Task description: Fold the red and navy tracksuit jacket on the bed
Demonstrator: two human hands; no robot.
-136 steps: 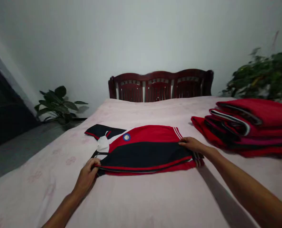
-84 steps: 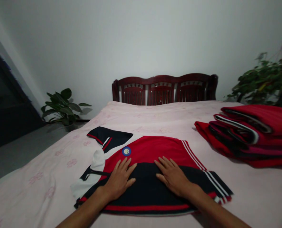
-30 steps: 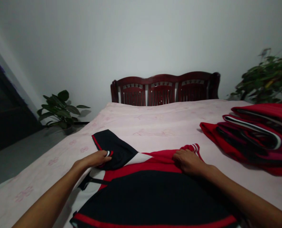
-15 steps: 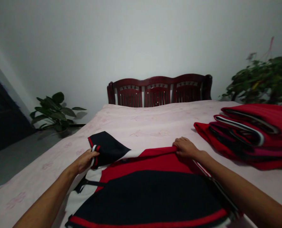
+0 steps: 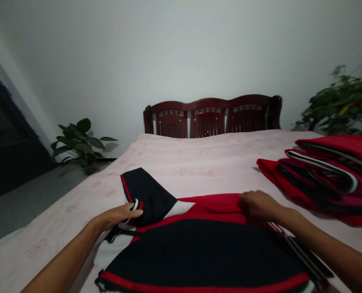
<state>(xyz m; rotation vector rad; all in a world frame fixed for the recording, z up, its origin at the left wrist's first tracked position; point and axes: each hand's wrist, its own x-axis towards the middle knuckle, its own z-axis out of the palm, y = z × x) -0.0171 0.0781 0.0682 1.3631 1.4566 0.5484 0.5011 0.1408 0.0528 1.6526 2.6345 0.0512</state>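
Note:
A red, black and white jacket [image 5: 205, 248] lies folded on the pink bedsheet [image 5: 199, 162] in front of me. My left hand [image 5: 120, 215] pinches the black collar with its red and white stripes at the jacket's far left corner. My right hand [image 5: 258, 205] is closed on the red fold along the jacket's far edge, right of centre. Both forearms reach over the garment from the near edge.
A stack of folded red garments [image 5: 327, 179] sits on the bed at the right. A dark wooden headboard [image 5: 213, 118] stands at the far end. Potted plants stand on the floor at left [image 5: 80, 142] and behind the stack at right [image 5: 345, 101].
Earlier both hands lay flat on the folded jacket. They then took hold of its far edge and collar, and in the last half second drew that edge a little nearer to me.

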